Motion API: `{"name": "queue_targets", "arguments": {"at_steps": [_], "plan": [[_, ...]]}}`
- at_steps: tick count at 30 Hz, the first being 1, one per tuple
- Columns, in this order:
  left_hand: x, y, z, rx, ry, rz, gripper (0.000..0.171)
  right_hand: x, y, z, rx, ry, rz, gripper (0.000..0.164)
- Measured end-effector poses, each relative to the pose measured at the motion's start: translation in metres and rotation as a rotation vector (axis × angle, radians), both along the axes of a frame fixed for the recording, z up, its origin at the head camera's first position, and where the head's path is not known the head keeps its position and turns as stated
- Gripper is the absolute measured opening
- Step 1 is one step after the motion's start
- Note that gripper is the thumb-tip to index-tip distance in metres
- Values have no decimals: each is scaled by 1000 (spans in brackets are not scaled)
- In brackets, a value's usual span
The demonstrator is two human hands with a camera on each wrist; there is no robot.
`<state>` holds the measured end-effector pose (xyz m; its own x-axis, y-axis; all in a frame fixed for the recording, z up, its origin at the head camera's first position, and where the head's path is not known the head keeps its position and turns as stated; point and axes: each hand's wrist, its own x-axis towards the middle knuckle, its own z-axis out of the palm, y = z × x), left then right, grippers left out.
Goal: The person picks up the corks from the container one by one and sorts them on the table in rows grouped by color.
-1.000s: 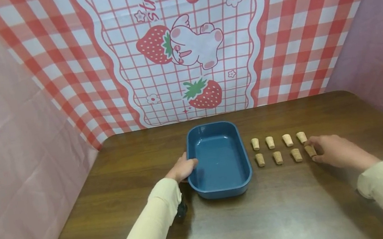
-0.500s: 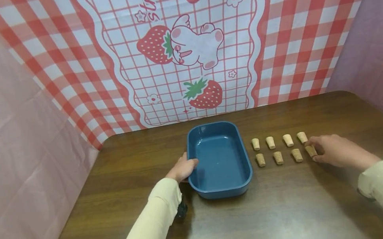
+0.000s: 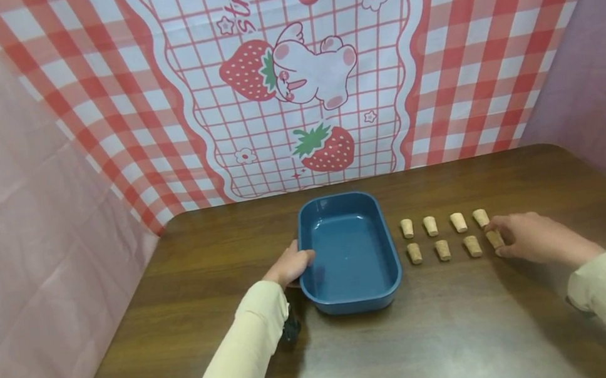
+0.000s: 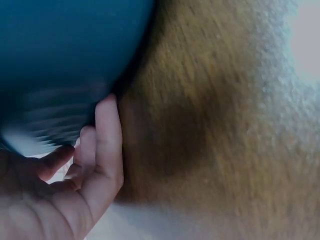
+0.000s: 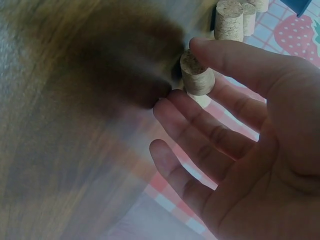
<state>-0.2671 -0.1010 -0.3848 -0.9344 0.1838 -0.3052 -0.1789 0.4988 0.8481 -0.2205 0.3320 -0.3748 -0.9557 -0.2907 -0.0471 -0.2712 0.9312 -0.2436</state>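
A blue rectangular basin (image 3: 354, 304) stands on the wooden table, nothing inside it. My left hand (image 3: 291, 265) grips its left wall, thumb over the rim; in the left wrist view the fingers (image 4: 107, 135) lie along the outside near the base. To the basin's right, several tapered cork stoppers (image 3: 443, 250) stand in two rows. At the right end of the front row, my right hand (image 3: 536, 239) pinches a cork stopper (image 5: 197, 75) between thumb and index finger, its other fingers spread loosely. That stopper is still in line with its row.
The brown table (image 3: 184, 329) runs back to a red-and-white checked cloth (image 3: 464, 68) with strawberry prints. Pale curtains (image 3: 28, 216) hang at both sides. A small black object (image 3: 290, 328) shows under the left wrist.
The hands, the basin and the stoppers keep their places. Only the head view has shifted very slightly.
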Motion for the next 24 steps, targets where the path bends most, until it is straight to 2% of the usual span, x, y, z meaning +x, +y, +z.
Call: {"name": "queue_targets", "arguments": {"at_steps": [8, 14, 21, 24], "plan": [[0, -3, 2, 28, -39, -3, 63, 0, -1, 1, -31, -26, -8, 44], [-1, -6, 9, 27, -70, -29, 72, -3, 0, 7, -28, -64, 0, 49], [-3, -8, 22, 45, -77, -27, 76, -4, -4, 27, -34, -79, -4, 54], [-4, -10, 29, 11, -49, -29, 74, -6, -9, 40, -16, -53, -21, 54]]}}
